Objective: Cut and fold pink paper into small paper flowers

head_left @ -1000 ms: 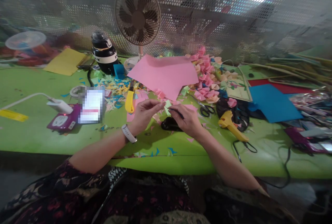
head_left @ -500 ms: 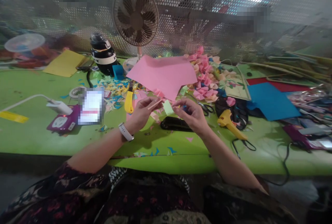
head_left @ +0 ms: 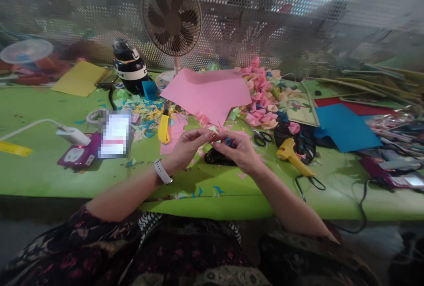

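Observation:
My left hand (head_left: 187,148) and my right hand (head_left: 236,149) meet over the green table (head_left: 39,171), fingertips pinched together on a small pale green paper piece (head_left: 213,131). A thin stick juts up from between the fingers of my right hand, which also show a bit of blue. A black stapler-like tool (head_left: 215,158) lies just under my hands. A large pink paper sheet (head_left: 208,93) lies right behind them.
A yellow utility knife (head_left: 163,129), scissors (head_left: 261,136) and a yellow glue gun (head_left: 293,157) with its cord lie near. Paper flowers (head_left: 263,100), coloured scraps (head_left: 145,116), a blue sheet (head_left: 346,127), a fan (head_left: 172,16), a black bottle (head_left: 130,67) and a phone (head_left: 114,135) crowd the table.
My hands have drawn closer together and dropped a little toward the table. The green paper piece, held spread between them before, is now mostly hidden in my fingertips.

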### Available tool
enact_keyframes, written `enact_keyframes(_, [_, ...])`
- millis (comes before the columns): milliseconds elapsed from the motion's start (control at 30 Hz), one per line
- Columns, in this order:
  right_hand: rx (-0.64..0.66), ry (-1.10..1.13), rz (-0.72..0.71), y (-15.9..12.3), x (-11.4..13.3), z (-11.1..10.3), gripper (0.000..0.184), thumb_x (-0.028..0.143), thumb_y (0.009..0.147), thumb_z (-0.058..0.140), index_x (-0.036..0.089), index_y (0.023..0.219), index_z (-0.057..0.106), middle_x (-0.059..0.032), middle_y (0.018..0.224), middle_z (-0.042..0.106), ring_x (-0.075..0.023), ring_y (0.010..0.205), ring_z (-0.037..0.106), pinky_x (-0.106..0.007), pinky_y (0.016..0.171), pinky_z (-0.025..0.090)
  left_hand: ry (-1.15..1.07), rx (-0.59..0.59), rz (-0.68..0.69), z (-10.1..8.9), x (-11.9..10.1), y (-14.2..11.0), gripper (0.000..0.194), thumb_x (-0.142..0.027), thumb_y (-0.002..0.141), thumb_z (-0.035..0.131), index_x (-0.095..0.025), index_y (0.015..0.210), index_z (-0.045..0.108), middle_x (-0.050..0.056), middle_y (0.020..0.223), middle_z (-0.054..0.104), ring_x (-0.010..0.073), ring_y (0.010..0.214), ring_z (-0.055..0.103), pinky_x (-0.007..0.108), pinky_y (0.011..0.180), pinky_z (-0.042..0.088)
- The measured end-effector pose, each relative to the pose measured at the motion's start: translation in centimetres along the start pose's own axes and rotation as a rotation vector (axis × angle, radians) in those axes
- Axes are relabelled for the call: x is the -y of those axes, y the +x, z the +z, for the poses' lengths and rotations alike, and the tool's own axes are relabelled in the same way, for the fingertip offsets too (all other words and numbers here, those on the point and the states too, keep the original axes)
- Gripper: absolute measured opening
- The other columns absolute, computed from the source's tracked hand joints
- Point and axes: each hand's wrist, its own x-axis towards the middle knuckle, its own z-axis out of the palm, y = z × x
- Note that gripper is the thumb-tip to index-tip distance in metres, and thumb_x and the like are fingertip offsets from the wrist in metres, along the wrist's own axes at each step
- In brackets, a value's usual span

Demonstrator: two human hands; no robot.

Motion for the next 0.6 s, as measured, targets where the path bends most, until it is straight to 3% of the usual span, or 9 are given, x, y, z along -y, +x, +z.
enact_keyframes(233, [0.005,0.002,-0.034,0.16,0.39,0.29,0.038,0.053,0.076,0.077,0.019,0.09,0.074,0.0041,0.06,0.057,-0.0082,0.051,0.046,-0.022,0.048,0.039,-0.085,-0.003,-0.052,0.31,0.06,-0.07,0.025,-0.045,0.065,0.089,-0.025,0.077,0.078,0.001,0.087,0.078,0.0166,0.089,0.071,0.037,0.094,0.051])
enact_keyframes(400, [0.002,-0.05,-0.118,0.34,0.41,0.45,0.032,0.048,0.078,0.076,0.018,0.089,0.075,-0.0001,0.075,0.068,-0.0102,0.059,0.054,-0.025,0.057,0.046,-0.087,-0.019,-0.051,0.35,0.39,-0.03,0.026,-0.045,0.062,0.09,-0.026,0.076,0.079,0.0,0.085,0.077,0.0149,0.086,0.069,0.034,0.092,0.05])
enact_keyframes(500, [0.016,-0.029,-0.092,0.3,0.14,0.43,0.028,0.046,0.079,0.074,0.018,0.081,0.074,-0.0018,0.077,0.07,-0.0121,0.066,0.058,-0.027,0.063,0.048,-0.11,-0.002,-0.074,0.35,0.39,-0.12,0.026,-0.045,0.063,0.09,-0.026,0.076,0.079,0.0,0.083,0.077,0.0141,0.084,0.069,0.033,0.088,0.051])
enact_keyframes(600, [0.047,0.01,-0.037,0.19,-0.02,0.49,0.025,0.043,0.078,0.074,0.018,0.075,0.073,-0.0003,0.07,0.067,-0.0107,0.061,0.055,-0.025,0.058,0.046,-0.107,0.023,-0.098,0.33,0.28,-0.23,0.026,-0.045,0.065,0.089,-0.025,0.078,0.079,0.001,0.082,0.076,0.0138,0.08,0.068,0.032,0.084,0.051])
